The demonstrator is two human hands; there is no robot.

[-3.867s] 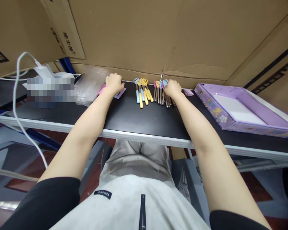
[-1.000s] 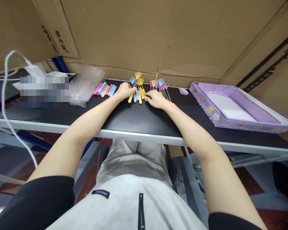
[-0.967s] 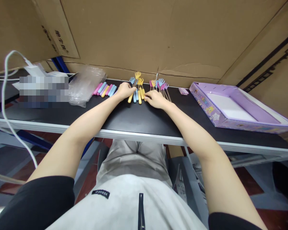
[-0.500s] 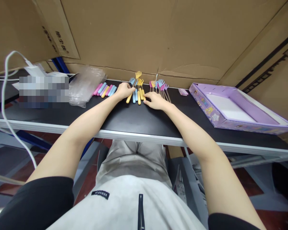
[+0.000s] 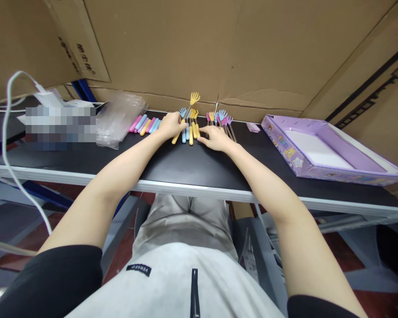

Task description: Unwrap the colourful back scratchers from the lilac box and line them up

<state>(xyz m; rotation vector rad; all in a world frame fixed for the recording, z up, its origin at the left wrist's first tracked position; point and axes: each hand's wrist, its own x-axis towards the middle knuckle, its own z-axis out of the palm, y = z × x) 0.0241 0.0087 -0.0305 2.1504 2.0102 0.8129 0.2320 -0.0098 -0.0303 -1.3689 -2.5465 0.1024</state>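
Note:
My left hand [image 5: 170, 126] is closed around a yellow back scratcher [image 5: 194, 97], which slants with its claw-shaped head up and away and its handle end toward me. Close by on the black tabletop lie a blue back scratcher [image 5: 183, 136] and several yellow back scratchers [image 5: 191, 136], side by side with handles toward me. My right hand [image 5: 215, 138] rests at the right side of these yellow handles, thumb and forefinger apart, fingertips at the outermost one. Beyond that hand lies a group of pink, yellow, blue and purple back scratchers [image 5: 222, 115], their handles partly hidden by it.
Left of my hands is a row of coloured handles [image 5: 146, 125], beside clear plastic bags [image 5: 119, 119]. A purple display box [image 5: 305, 165] stands at the right, with small pink cards [image 5: 253, 127] near it. Cardboard [image 5: 199, 53] walls the back; a white cable [image 5: 8, 119] hangs left.
The yellow back scratcher in my left hand has tilted further, its head moving up and right, its handle end slightly left. The right hand has hardly moved.

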